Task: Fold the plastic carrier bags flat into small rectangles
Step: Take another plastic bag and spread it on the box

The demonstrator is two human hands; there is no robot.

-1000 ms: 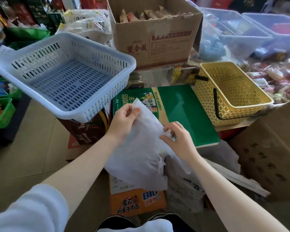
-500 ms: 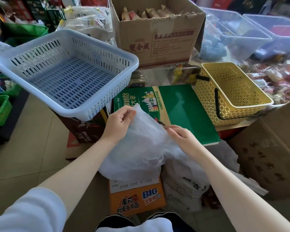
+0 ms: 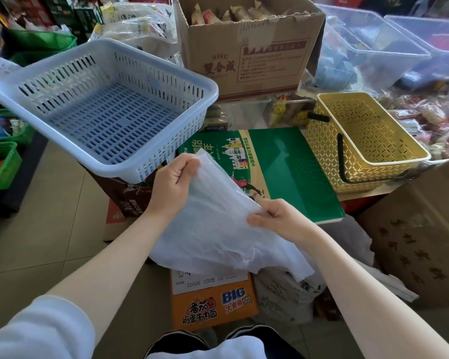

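Crowded shop stock stood all around the person, and a green box (image 3: 290,172) lay flat in front of the knees as the nearest flat surface. Above its near edge the left hand (image 3: 174,185) pinched the upper corner of a white plastic bag (image 3: 213,234), thumb and curled fingers closed on the film. The right hand (image 3: 278,216) gripped the same edge lower down and to the right, also closed on it. Between the two grips the edge ran diagonally, from upper left down to lower right, and it looked fairly tight. From this line the rest of the bag hung down toward the person, loose and wrinkled, over an orange carton (image 3: 213,304). The green box was probably nearer to the right hand. A pale blue basket (image 3: 109,112) stood beside the left hand.
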